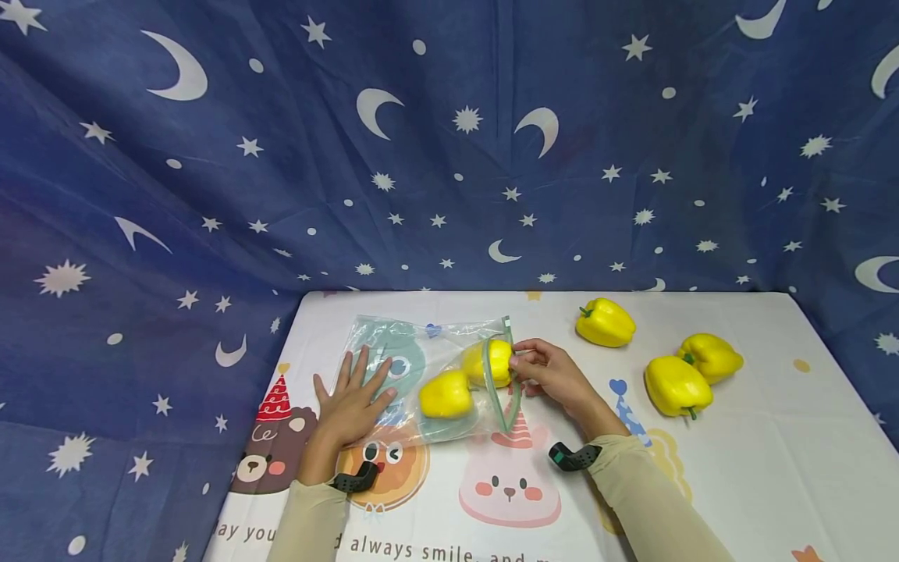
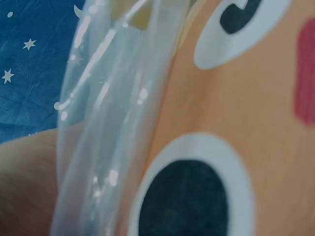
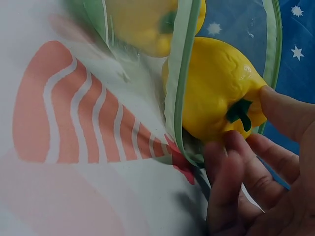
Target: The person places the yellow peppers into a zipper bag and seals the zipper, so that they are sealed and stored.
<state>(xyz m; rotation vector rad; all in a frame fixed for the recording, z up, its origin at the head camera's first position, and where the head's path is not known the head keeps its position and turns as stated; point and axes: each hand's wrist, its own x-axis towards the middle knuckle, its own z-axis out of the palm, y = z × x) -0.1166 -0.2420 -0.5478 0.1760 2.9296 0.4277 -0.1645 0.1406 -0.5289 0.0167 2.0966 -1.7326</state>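
Note:
A clear zip bag (image 1: 449, 350) with a green-edged mouth lies on the table, its mouth held apart toward the right. Inside it rests one yellow bell pepper (image 1: 445, 395). A second yellow bell pepper (image 3: 216, 83) sits partly through the mouth, its green stem facing outward. My right hand (image 1: 558, 380) holds this pepper at the stem end, thumb on one side and fingertips below. Spread flat, my left hand (image 1: 354, 407) presses on the left part of the bag. In the left wrist view, only wrinkled plastic (image 2: 113, 118) and part of the hand show.
Three more bell peppers lie at the right: one pepper (image 1: 605, 322) toward the back, and two together, a front pepper (image 1: 677, 386) and a rear pepper (image 1: 712, 357). A cartoon-printed cloth (image 1: 435, 507) covers the table. Blue star-patterned curtains (image 1: 449, 218) stand behind and left.

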